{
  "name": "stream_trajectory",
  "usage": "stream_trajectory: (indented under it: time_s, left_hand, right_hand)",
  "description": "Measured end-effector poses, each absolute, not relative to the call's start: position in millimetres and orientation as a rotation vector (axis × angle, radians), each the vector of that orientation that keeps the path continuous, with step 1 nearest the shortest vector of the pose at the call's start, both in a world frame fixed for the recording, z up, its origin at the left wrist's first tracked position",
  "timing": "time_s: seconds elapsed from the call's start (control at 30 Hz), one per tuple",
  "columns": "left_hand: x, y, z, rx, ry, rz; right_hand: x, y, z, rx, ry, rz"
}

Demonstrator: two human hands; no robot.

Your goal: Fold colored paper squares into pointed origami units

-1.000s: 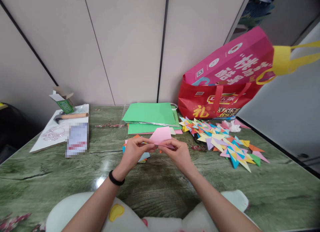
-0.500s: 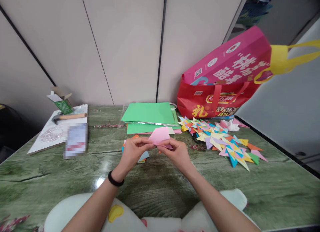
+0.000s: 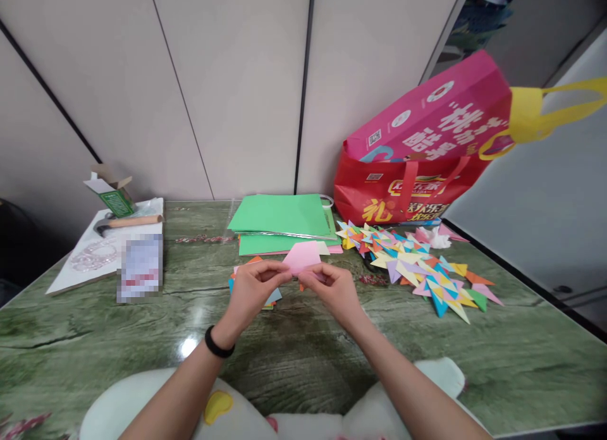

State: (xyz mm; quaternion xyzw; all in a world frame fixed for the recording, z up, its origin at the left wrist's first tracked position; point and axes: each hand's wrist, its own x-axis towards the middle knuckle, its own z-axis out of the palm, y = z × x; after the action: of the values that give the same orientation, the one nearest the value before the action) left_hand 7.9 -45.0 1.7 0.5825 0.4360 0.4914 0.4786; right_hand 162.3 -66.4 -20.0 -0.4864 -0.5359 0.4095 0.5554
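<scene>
Between my two hands is a small folded pink paper (image 3: 303, 256), raised above the table in the middle of the head view. My left hand (image 3: 258, 288) pinches its lower left edge between thumb and fingers. At the lower right edge, my right hand (image 3: 334, 288) grips it the same way, the fingertips of both hands close together. Small coloured paper pieces (image 3: 273, 296) lie behind and below my left hand, partly hidden by it. Green paper sheets (image 3: 284, 214) are stacked just beyond the pink paper.
Many folded paper pieces (image 3: 443, 285) are heaped at the right, before a red bag (image 3: 360, 187) holding a pink box (image 3: 427, 124). At the left, a hammer (image 3: 135, 221) and a small green box (image 3: 117, 201) rest on a white board (image 3: 88, 272). Marbled green table (image 3: 190, 313).
The camera view has shifted very slightly. Both hands keep their hold on the pink paper, with hardly any movement.
</scene>
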Motion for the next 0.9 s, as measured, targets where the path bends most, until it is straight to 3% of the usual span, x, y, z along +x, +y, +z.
stream_trajectory:
  time_s: [0.47, 0.9]
  left_hand:
    - [10.3, -46.6, 0.6, 1.202, 0.972, 1.244]
    - [11.4, -46.6, 2.1, 1.225, 1.004, 1.286]
  right_hand:
    - [161.0, -70.0, -18.1, -1.175, -1.265, 0.802]
    - [159.2, -70.0, -15.5, -1.102, -1.187, 0.946]
